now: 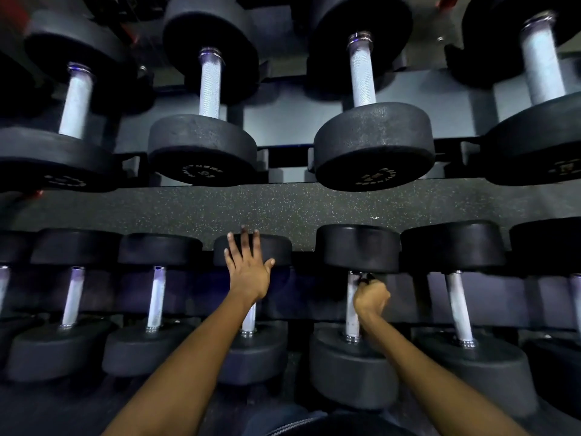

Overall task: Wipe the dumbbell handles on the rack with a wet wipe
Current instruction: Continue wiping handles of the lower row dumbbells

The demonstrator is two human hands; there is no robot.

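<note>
The right hand (372,295) is curled tight round the upper end of a pale knurled metal dumbbell handle (352,306), close under that dumbbell's far black round rubber head (356,247); a small dark scrap (364,279) shows at the top of the fist, too small to tell whether it is the wipe. To the left of that grip, the left hand (248,267) lies flat with fingers straight and spread on the far black rubber head of the neighbouring dumbbell (279,250), whose handle (249,319) is partly hidden by the forearm. Both dumbbells sit in the lower row of a dark metal rack (418,294), with more black dumbbells on either side. Beyond the grip runs a strip of black speckled rubber floor (188,209), and past that an upper rack row (283,118) carrying larger black dumbbells with silver handles.
</note>
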